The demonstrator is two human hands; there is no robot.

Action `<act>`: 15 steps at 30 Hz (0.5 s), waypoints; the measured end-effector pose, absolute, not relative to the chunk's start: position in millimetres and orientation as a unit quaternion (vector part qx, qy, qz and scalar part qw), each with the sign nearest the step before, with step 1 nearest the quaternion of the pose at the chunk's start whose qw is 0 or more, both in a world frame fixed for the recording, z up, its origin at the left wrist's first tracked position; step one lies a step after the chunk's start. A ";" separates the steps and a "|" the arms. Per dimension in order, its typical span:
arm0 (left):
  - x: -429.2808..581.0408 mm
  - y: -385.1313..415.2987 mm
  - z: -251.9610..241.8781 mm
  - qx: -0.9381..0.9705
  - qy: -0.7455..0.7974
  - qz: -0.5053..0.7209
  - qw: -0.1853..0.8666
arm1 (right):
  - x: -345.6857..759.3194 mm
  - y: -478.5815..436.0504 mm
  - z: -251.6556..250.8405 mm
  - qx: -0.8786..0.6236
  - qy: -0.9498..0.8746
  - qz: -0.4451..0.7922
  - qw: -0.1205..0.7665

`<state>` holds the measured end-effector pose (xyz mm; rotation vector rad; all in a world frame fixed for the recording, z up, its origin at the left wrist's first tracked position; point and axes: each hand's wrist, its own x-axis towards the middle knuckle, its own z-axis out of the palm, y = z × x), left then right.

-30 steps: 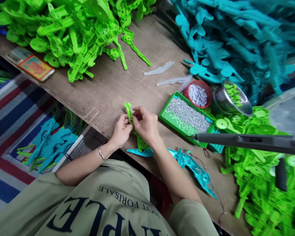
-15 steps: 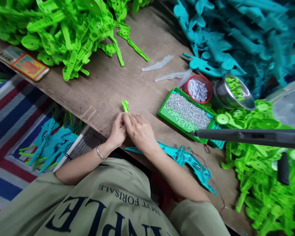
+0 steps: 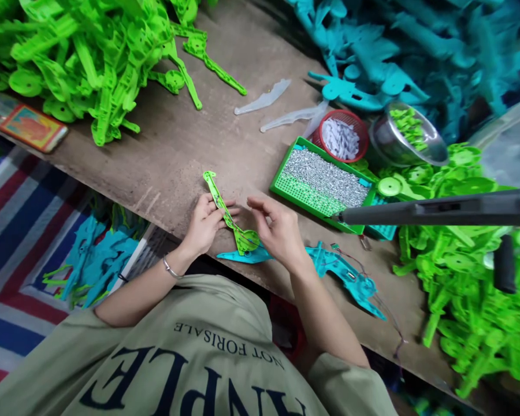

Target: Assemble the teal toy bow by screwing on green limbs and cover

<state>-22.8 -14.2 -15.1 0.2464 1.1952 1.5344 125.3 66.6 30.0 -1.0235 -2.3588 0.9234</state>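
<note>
Held in my left hand [image 3: 205, 224] is a long lime-green plastic part [image 3: 224, 209], its fingers and thumb closed around the middle. The part is tilted, with a narrow end pointing away from me and a round, disc-like end towards me. Thin wire-like lines run along its inner side. Beside the round end, my right hand [image 3: 281, 231] has its thumb and index finger apart, with nothing visible between them. Underneath lies a teal plastic part [image 3: 346, 277] on the table, partly covered by my right hand and the green part. Thin wires trail from it.
A green basket [image 3: 281, 184] of small metal pieces stands right, by a red basket [image 3: 364, 130] and a metal bowl [image 3: 383, 141]. A dark grey bar [image 3: 416, 212] juts in from the right. Green [image 3: 91, 52] and teal [image 3: 398, 46] piles line the back.
My hands were together over the green part, hiding most of it. Now my right hand has moved off to the right, and the part shows nearly whole in my left hand.
</note>
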 end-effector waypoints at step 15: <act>-19.0 -25.2 -17.8 0.184 0.504 0.629 0.563 | 136.0 -0.9 16.7 -0.379 -0.901 0.129 0.167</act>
